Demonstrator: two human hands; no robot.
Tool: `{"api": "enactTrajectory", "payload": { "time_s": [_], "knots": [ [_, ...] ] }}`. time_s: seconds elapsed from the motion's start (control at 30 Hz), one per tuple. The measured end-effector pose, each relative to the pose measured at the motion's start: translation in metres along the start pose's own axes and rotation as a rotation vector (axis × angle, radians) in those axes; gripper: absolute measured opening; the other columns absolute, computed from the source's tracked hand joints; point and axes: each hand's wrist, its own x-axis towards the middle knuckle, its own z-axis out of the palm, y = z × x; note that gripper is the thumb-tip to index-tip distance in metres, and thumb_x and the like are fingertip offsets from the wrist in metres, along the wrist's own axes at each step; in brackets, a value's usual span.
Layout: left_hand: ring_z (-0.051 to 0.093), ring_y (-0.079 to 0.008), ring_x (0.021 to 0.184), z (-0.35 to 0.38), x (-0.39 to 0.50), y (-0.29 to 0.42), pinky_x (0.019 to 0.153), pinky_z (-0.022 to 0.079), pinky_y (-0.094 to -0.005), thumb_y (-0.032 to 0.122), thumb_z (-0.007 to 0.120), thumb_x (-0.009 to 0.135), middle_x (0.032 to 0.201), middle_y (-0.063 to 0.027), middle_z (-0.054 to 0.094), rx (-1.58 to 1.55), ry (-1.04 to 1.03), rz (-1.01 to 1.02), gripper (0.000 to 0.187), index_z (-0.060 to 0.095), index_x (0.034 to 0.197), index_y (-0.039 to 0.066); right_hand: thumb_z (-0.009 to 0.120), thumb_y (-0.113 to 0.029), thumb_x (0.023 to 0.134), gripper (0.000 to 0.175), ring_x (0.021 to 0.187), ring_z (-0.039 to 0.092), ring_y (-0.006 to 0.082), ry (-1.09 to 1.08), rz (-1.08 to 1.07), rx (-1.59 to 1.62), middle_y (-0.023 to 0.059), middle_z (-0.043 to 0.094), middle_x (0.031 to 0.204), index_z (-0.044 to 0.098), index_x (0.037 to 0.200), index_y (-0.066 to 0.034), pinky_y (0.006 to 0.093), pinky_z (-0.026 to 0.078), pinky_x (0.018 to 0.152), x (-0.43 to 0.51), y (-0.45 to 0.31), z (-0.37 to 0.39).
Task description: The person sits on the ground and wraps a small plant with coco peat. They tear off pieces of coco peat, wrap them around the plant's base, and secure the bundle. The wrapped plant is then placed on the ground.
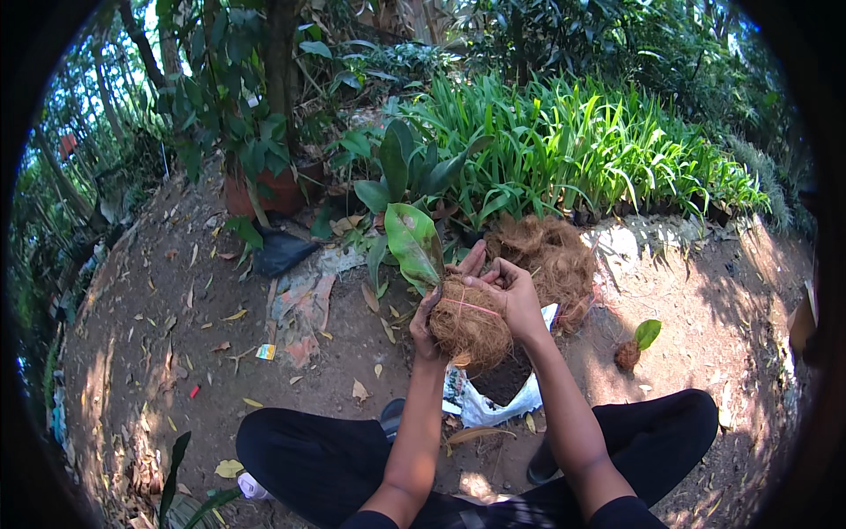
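Between my hands is a ball of brown coconut fibre, with pinkish-red string running across its upper side. A broad green leaf with brown patches rises from the ball's far left. My left hand cups the ball's left side, its fingers mostly hidden behind. My right hand is at the upper right of the ball, thumb and fingertips pinched together near the string; whether string is between them is too small to tell. Below the ball lies an open white sack with dark soil in it.
A heap of loose coconut fibre lies beyond my right hand. On the right sits a smaller fibre ball with one leaf. Farther off are strappy-leaved plants, a terracotta pot and a black plastic bag. A small packet lies left.
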Motion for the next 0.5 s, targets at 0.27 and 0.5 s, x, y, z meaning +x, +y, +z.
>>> {"api": "enactTrajectory", "payload": {
  "time_s": [0.27,0.5],
  "knots": [
    [0.028,-0.0408,0.143,-0.01,0.004,-0.015,0.118,0.023,-0.0498,0.035,0.044,0.091,0.152,-0.0262,0.032,-0.094,-0.086,0.119,0.045,0.055,0.11,-0.004,0.076,-0.018,0.086,0.031,0.069,0.056,0.0055,-0.09,0.117,0.05,0.0005,0.06,0.079,0.05,0.096,-0.0043,0.0216,0.047,0.061,0.006,0.014,-0.012],
    [0.048,-0.0375,0.127,-0.036,0.003,-0.016,0.112,0.033,-0.0512,0.034,0.042,0.094,0.119,-0.0223,0.054,0.03,0.052,0.383,0.039,0.054,0.104,-0.003,0.063,-0.009,0.094,0.04,0.101,0.062,0.0133,-0.193,0.266,0.342,0.0071,0.064,0.115,0.047,0.129,0.001,0.0284,0.052,0.086,-0.002,0.07,-0.007]
  ]
}}
